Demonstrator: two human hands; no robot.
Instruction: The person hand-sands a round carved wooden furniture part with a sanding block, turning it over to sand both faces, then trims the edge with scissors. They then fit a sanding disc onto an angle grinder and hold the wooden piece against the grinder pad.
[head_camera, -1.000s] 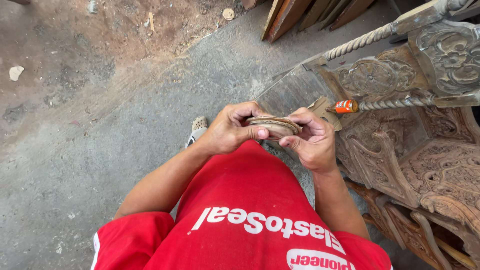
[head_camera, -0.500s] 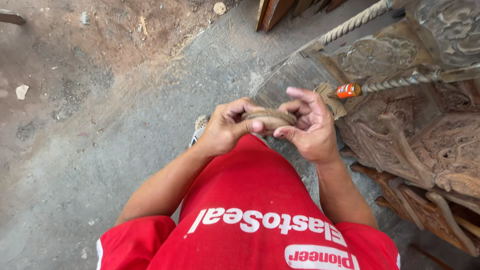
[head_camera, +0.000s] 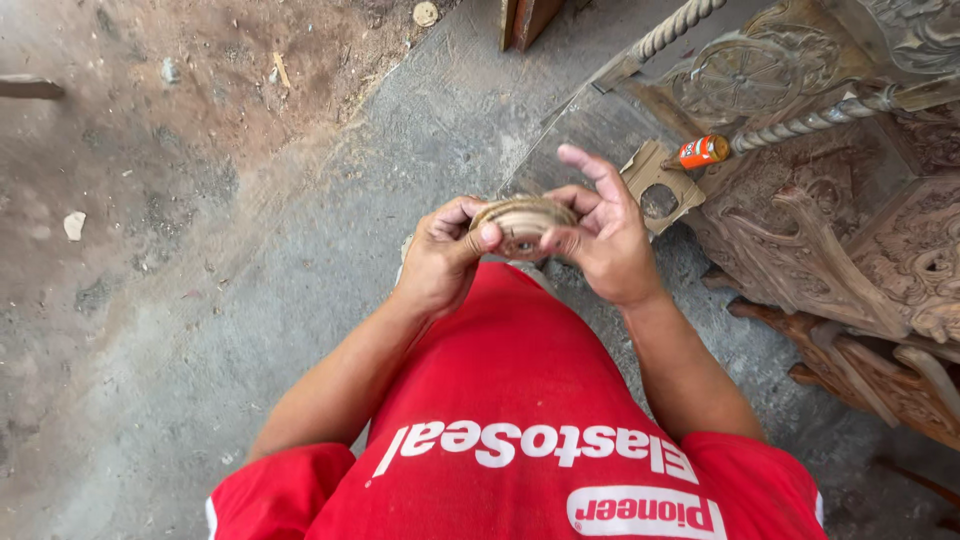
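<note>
Both my hands hold a small round carved wooden piece in front of my red shirt. My left hand grips its left rim, thumb on top. My right hand pinches the right rim with thumb and lower fingers, while the index finger sticks up free. The piece is pale brown with a ringed edge; its underside is hidden.
Carved wooden furniture with twisted spindles fills the right side. An orange glue bottle lies on it beside a flat wooden cut-out with a round hole. Grey concrete floor spreads left, with dirt and debris at the top.
My hands have risen slightly and turned the round piece; the right index finger has lifted off it. The view has shifted, so the furniture sits further right.
</note>
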